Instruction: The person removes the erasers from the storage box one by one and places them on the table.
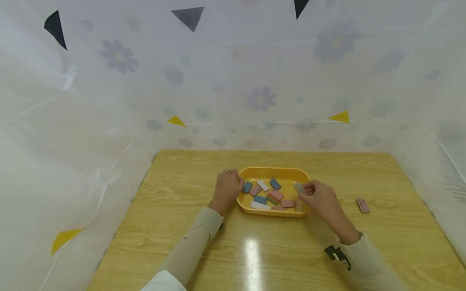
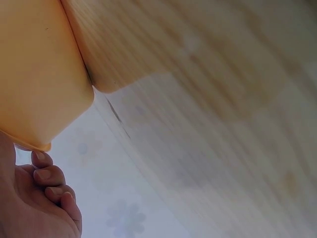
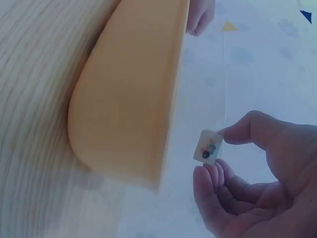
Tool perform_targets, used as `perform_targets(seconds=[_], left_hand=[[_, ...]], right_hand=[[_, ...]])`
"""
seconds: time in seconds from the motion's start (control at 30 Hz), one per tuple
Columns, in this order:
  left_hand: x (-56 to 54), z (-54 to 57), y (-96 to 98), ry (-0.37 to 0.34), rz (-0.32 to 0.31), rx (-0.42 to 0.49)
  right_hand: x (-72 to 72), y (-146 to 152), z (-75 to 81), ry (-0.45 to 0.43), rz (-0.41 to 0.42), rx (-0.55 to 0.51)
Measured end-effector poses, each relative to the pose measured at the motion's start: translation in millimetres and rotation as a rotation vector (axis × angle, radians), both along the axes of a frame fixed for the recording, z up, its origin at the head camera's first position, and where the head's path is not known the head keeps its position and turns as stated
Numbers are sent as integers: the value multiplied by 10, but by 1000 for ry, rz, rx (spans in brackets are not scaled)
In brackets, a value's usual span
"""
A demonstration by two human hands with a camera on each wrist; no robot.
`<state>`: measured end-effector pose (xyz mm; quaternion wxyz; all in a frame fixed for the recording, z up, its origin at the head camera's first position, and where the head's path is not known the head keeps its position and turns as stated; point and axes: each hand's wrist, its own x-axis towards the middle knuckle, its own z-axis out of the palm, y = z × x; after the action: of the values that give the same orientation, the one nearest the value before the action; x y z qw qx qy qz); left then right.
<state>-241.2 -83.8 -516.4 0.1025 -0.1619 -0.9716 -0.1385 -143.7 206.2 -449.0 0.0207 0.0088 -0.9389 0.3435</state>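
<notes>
A yellow plastic tray [image 1: 274, 214] stands on the wooden table, with several small pink, blue and white blocks inside. My left hand [image 1: 226, 188] grips the tray's left end; in the left wrist view its fingers [image 2: 49, 175] curl under the rim. Over the right end, my right hand [image 1: 323, 200] pinches a small pale block [image 1: 299, 188] between thumb and fingertips. The right wrist view shows a small coloured picture on that block's face, held beside the tray wall [image 3: 129, 99]. Among the blocks in the tray are a blue one [image 1: 275, 184] and a white one [image 1: 260, 205].
A single pinkish block [image 1: 362, 205] lies on the wooden table [image 1: 189, 178] to the right of the tray. Pale flowered sheeting [image 1: 233, 89] hangs around the table's back and sides, marked with black and yellow triangles.
</notes>
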Motion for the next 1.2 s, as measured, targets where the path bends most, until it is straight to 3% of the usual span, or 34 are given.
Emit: perform_targets(seconds=[0.4, 0.73, 1.0, 1.2], left_hand=[[-1, -9, -6, 4, 4, 8], [-2, -18, -1, 32, -11, 17], [-1, -6, 13, 23, -1, -5], [12, -3, 16, 25, 2, 1]], right_hand=[[182, 703, 11, -82, -41, 23], [283, 1459, -265, -174, -65, 39], [340, 1830, -415, -126, -154, 125], [358, 1948, -501, -98, -181, 154]])
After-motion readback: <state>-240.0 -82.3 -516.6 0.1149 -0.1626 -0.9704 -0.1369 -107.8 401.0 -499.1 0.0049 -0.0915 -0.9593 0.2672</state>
